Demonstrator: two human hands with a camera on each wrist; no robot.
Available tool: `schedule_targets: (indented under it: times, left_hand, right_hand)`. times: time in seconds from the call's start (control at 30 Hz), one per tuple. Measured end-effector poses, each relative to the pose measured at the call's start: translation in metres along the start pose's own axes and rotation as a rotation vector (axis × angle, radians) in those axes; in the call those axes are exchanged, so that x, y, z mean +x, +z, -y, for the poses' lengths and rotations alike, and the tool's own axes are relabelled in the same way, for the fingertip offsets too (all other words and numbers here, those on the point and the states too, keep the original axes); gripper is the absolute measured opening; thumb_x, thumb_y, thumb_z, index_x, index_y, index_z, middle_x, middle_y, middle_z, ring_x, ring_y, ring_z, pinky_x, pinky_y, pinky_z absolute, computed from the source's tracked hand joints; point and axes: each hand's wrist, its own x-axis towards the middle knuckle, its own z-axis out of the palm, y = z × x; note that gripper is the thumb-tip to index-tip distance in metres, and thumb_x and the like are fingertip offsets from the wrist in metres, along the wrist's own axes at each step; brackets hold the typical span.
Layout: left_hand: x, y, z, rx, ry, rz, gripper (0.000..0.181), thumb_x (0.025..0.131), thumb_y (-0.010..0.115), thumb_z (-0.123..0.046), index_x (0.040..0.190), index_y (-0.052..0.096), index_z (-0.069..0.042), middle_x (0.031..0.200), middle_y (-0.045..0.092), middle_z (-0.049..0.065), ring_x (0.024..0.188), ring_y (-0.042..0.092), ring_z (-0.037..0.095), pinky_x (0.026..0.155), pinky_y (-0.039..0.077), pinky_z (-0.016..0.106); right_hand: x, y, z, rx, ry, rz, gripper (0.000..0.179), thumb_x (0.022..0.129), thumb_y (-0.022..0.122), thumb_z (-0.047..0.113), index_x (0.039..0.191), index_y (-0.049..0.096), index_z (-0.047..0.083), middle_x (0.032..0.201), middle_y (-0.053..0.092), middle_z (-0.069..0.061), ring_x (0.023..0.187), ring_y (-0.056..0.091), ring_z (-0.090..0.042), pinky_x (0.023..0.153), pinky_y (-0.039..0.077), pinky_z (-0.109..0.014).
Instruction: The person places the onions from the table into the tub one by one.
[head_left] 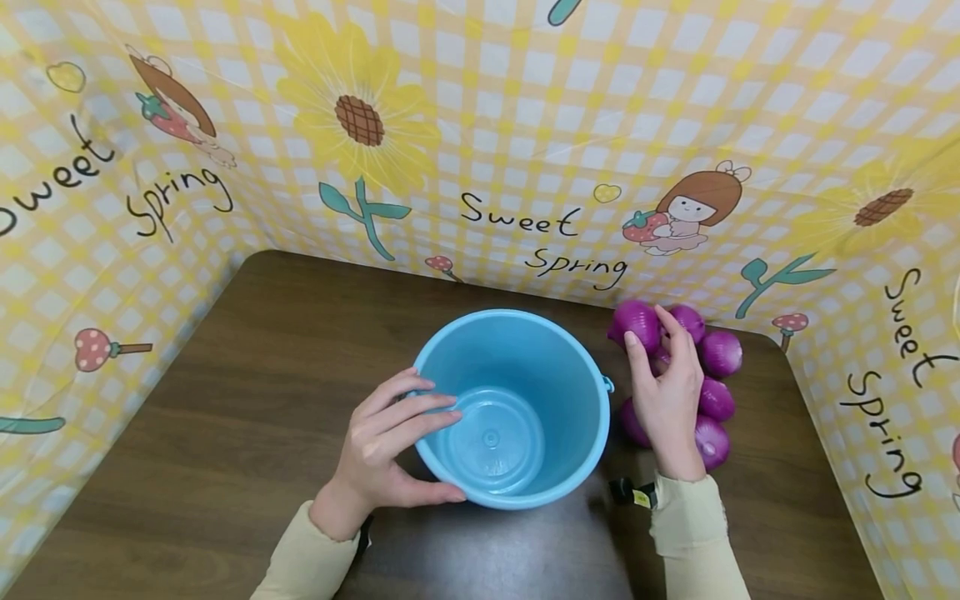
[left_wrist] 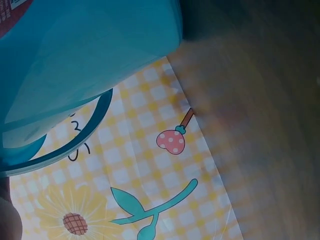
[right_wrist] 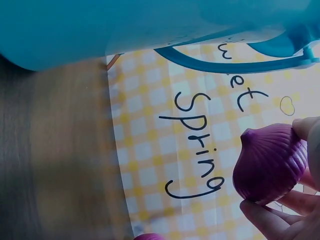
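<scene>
A light blue plastic bucket (head_left: 517, 350) stands upright on the table, its inside showing bare down to the round base. My left hand (head_left: 390, 442) holds its left rim, the fingers reaching over the edge and the thumb at the front of the rim. In my right hand (head_left: 670, 392) is a purple onion (head_left: 636, 323), gripped between thumb and fingers to the right of the bucket. The right wrist view shows this onion (right_wrist: 270, 162) raised above the table with its pointed tip facing the bucket. Several more purple onions (head_left: 722, 354) lie around and beneath that hand.
The dark wooden table (head_left: 225, 400) is bounded by a yellow checked cloth (head_left: 480, 150) at the back and both sides. The bucket's handle (left_wrist: 75, 145) hangs on its far side. A black strap piece (head_left: 622, 490) is at my right wrist.
</scene>
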Motion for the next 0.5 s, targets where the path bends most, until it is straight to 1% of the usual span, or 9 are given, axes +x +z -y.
schedule_targets:
  times: [0.2,0.23,0.33,0.4,0.47,0.5]
  left_hand:
    - [-0.0018,0.0001,-0.001,0.018,-0.011,0.008,0.066,0.08,0.075,-0.067,0.098,0.079,-0.004,0.098,0.075,0.014,0.09,0.063,0.039,0.093,0.053,0.054]
    - [-0.002,-0.0001,-0.0013,0.021,-0.014,0.01,0.066,0.08,0.075,-0.068,0.098,0.079,-0.004,0.099,0.075,0.014,0.091,0.063,0.04,0.093,0.052,0.053]
    - [-0.002,-0.0009,-0.0019,0.028,-0.02,0.016,0.067,0.08,0.074,-0.068,0.099,0.079,-0.004,0.1,0.075,0.013,0.091,0.063,0.04,0.092,0.053,0.052]
    - [-0.0013,-0.0013,-0.002,0.026,-0.02,0.018,0.067,0.08,0.075,-0.068,0.099,0.079,-0.004,0.1,0.075,0.013,0.09,0.063,0.039,0.089,0.054,0.051]
    - [-0.0005,-0.0015,-0.0019,0.025,-0.018,0.018,0.067,0.08,0.075,-0.068,0.099,0.079,-0.003,0.099,0.075,0.013,0.089,0.063,0.039,0.087,0.055,0.052]
    - [-0.0001,-0.0016,-0.0018,0.024,-0.018,0.017,0.067,0.08,0.075,-0.067,0.099,0.079,-0.003,0.098,0.075,0.013,0.089,0.063,0.039,0.086,0.055,0.052]
  right_hand:
    - [-0.0003,-0.0004,0.0038,0.009,-0.005,0.004,0.053,0.1,0.068,0.031,0.148,0.053,0.015,0.14,0.057,-0.007,0.122,0.058,-0.025,0.094,0.056,-0.053]
    - [-0.0003,-0.0004,0.0043,0.007,-0.004,0.005,0.053,0.1,0.068,0.031,0.148,0.053,0.015,0.14,0.057,-0.007,0.122,0.058,-0.025,0.094,0.056,-0.052]
    - [-0.0002,-0.0003,0.0045,-0.006,-0.001,0.01,0.053,0.1,0.068,0.032,0.148,0.053,0.016,0.14,0.057,-0.006,0.121,0.058,-0.024,0.095,0.056,-0.038]
    - [0.0001,-0.0001,0.0046,-0.013,0.0,0.011,0.053,0.1,0.068,0.032,0.148,0.053,0.016,0.14,0.057,-0.005,0.122,0.058,-0.024,0.095,0.056,-0.033]
    - [0.0006,0.0002,0.0045,-0.01,-0.003,0.012,0.053,0.1,0.068,0.032,0.148,0.053,0.016,0.141,0.057,-0.005,0.122,0.058,-0.023,0.096,0.056,-0.034]
    - [0.0008,0.0004,0.0047,-0.004,-0.004,0.012,0.053,0.1,0.068,0.032,0.148,0.053,0.016,0.141,0.056,-0.005,0.123,0.058,-0.023,0.097,0.056,-0.038]
